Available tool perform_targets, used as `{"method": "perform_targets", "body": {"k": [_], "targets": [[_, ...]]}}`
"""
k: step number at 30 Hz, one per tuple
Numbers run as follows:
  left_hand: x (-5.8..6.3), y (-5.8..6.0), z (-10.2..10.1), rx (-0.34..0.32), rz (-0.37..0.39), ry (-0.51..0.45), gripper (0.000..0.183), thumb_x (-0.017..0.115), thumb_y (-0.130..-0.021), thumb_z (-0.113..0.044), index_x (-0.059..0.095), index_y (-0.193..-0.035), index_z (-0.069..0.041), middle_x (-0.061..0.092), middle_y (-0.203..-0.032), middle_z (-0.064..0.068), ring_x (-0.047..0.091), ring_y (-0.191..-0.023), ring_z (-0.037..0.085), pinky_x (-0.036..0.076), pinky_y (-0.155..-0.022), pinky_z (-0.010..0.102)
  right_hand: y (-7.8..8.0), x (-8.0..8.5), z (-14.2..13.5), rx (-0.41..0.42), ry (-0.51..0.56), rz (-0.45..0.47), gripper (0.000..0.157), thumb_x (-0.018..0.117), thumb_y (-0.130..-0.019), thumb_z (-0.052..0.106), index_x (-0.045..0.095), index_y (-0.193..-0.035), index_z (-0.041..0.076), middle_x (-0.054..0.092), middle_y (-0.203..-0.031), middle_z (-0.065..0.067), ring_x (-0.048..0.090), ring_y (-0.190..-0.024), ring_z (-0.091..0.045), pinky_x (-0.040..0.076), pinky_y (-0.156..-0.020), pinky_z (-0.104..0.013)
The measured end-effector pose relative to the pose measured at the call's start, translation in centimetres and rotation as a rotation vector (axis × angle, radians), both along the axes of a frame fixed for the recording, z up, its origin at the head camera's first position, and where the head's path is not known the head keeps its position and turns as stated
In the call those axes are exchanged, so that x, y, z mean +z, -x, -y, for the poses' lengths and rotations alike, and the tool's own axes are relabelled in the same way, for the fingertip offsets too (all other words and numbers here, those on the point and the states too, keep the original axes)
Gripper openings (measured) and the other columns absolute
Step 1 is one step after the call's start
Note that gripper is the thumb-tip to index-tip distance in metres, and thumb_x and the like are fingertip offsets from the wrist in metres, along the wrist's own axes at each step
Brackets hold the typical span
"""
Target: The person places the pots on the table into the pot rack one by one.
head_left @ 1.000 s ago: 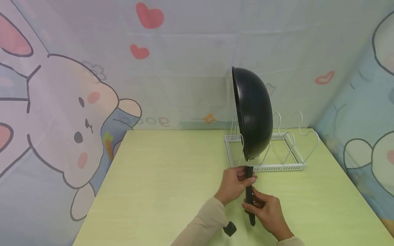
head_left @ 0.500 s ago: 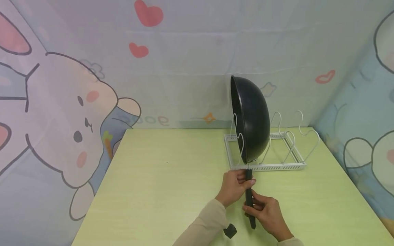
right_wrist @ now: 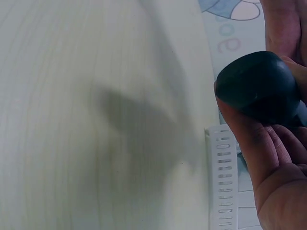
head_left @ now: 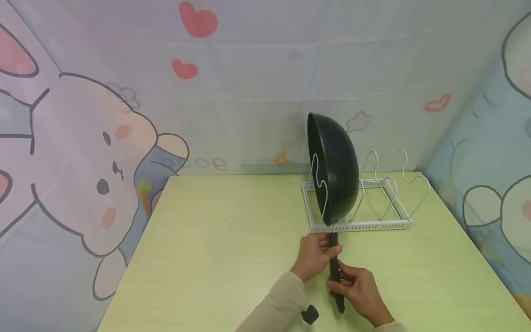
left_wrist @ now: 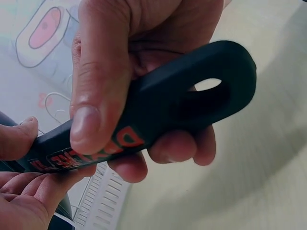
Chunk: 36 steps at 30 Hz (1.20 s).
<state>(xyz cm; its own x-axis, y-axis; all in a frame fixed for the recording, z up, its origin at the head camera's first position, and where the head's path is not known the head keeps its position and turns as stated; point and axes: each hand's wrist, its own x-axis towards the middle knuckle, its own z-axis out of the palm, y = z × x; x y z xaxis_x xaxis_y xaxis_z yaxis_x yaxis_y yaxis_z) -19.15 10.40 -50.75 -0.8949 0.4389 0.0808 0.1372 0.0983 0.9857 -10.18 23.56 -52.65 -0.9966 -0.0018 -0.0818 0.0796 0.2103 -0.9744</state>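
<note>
A black wok [head_left: 338, 170] stands on edge, its hollow side facing left, between the wire dividers at the left end of a white rack [head_left: 373, 226]. Its black handle [head_left: 334, 267] points toward me. My left hand [head_left: 313, 256] pinches the handle near the pan, thumb on the right side. Closer to the handle's end, my right hand [head_left: 361, 290] grips it between thumb and fingers. In the left wrist view, red lettering and a hanging hole show on the handle [left_wrist: 192, 91], with the right thumb pressed on it. The right wrist view shows the handle end-on.
White curved wire dividers [head_left: 419, 189] rise from the rack's right part. The light wooden table [head_left: 215, 249] extends left of the rack. A cloth backdrop [head_left: 257, 69] printed with hearts and cartoon animals surrounds it. A small black wrist device [head_left: 309, 315] juts beside the left sleeve.
The wok has come down into the rack and shifted slightly left; its left side now sits behind the front wire divider. Both hands have lowered slightly with the handle, keeping their grips.
</note>
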Motion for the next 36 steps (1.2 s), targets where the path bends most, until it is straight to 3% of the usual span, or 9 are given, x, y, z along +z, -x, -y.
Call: {"method": "perform_targets", "body": {"k": [9,20,27,36], "targets": [[-1.0,-0.1,0.2,0.014,-0.006,0.019,0.02,0.075,-0.088,-0.005,0.073,-0.105,0.005,0.078,-0.1,0.018,0.077,-0.096,0.022,0.06,-0.079,0.019,0.0,-0.8,0.1,0.014,-0.013,0.008,0.067,0.079,-0.084,0.007,0.046,-0.136,-0.02,0.071,-0.104,-0.035,0.076,-0.077,-0.007,0.062,-0.068,-0.025],[-1.3,-0.1,0.3,-0.001,0.013,0.029,0.021,0.075,-0.088,-0.005,0.073,-0.106,0.006,0.077,-0.1,0.019,0.076,-0.097,0.024,0.06,-0.079,0.02,-0.1,-1.3,0.1,0.037,-0.007,0.002,0.067,0.078,-0.085,0.006,0.045,-0.136,-0.021,0.071,-0.104,-0.035,0.076,-0.077,-0.006,0.062,-0.069,-0.024],[-1.4,0.2,0.0,-0.01,-0.005,0.053,0.029,0.075,-0.088,-0.007,0.07,-0.112,0.009,0.076,-0.104,0.021,0.076,-0.099,0.025,0.06,-0.08,0.021,0.1,-1.6,0.0,0.027,-0.019,0.003,0.066,0.078,-0.084,0.006,0.047,-0.136,-0.02,0.072,-0.104,-0.034,0.076,-0.078,-0.005,0.062,-0.07,-0.023],[-1.6,0.3,-0.3,-0.013,-0.008,0.085,0.033,0.075,-0.088,-0.007,0.069,-0.117,0.009,0.075,-0.107,0.021,0.075,-0.101,0.026,0.061,-0.08,0.021,0.2,-2.2,-0.3,0.045,0.024,0.026,0.062,0.077,-0.085,0.007,0.05,-0.134,-0.019,0.072,-0.103,-0.033,0.077,-0.075,-0.013,0.062,-0.07,-0.025]]}}
